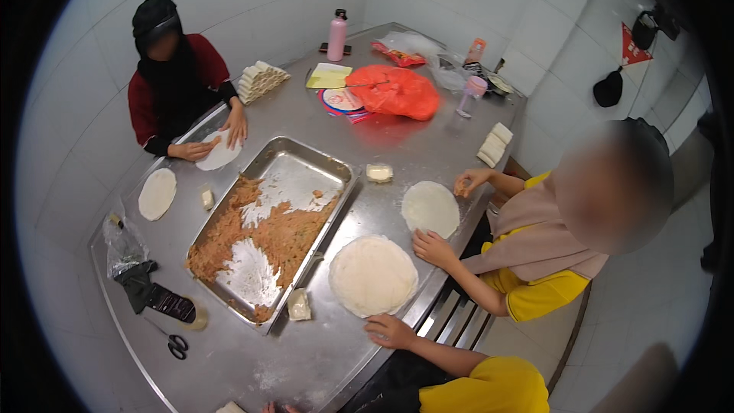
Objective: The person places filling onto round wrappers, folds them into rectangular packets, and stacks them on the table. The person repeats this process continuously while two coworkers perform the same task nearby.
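Observation:
My right hand (390, 331) is at the lower edge of a pale round of dough wrappers (374, 276), near the table's right edge. Its fingers are slightly apart, and I see nothing held in them. Of my left hand (279, 408) only fingertips show at the bottom border; what it does is hidden. A pale piece (230, 408), cut off by the border, lies left of those fingertips. Up and left of my right hand rests a steel tray (334, 167) of orange-brown minced filling (289, 226). A small pale block or tub (299, 304) is beside the tray.
A co-worker's hand (437, 248) touches a wrapper (430, 209); the other (471, 180) holds filling. Across the table, another person's hands (195, 151) work on a wrapper. Rolls (261, 82), a red plastic bag (395, 92), a pink bottle (337, 39), scissors (176, 346) and a jar (172, 303) stand around.

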